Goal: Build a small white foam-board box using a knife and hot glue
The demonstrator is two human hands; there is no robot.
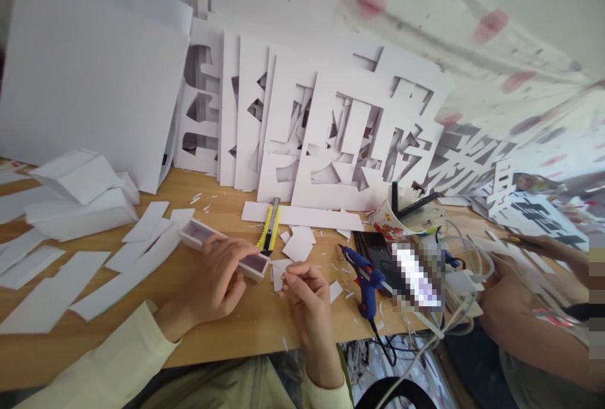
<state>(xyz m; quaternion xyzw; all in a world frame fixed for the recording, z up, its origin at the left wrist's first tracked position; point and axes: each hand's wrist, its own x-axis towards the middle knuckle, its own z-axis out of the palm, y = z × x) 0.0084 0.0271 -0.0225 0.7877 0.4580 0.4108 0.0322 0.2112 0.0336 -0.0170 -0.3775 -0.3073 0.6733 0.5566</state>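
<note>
A narrow, open-topped white box point(251, 272) sits on the wooden tabletop point(255, 327), just left of centre in the lower half of the frame. Its open side faces up, and its long axis slants from the upper left, where one end stands clear of the hand, down to the lower right, where the other end points toward the right hand point(306, 292). The left hand point(215, 280) lies across the box's middle, fingers bent over it; whether it grips the walls or merely rests there I cannot tell. The right hand pinches a small white piece point(278, 273) between thumb and fingers, just beside the box's lower-right end; the fingers cover part of it, so its long axis is unclear. The step in hand seems to be handling this piece next to the box; the next move would call for a steady box and a careful turn of the piece. A yellow utility knife point(270, 229) lies just beyond the box, and a blue glue gun point(366, 280) right of centre.
</note>
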